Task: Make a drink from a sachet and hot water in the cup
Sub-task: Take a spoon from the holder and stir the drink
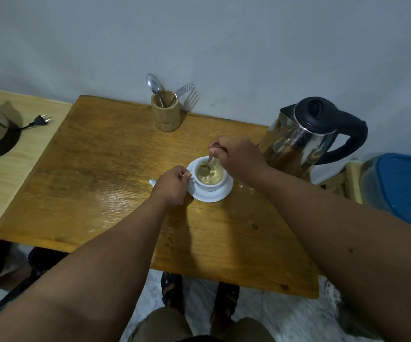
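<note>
Item: white cup (209,177) on saucer (214,195), counter (95,154) centre, kettle (305,134) at 2 o'clock; left hand (172,186) pinching its handle, right hand (236,154) closed around spoon (206,165) in pale, foamy drink; risk: brisk stirring slops hot liquid or tips cup.

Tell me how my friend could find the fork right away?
Start at the wooden table and look to its far edge by the wall, where a wooden holder stands. Two handles poke into it: the fork is the right one, with prongs, unlike the round spoon.
</note>
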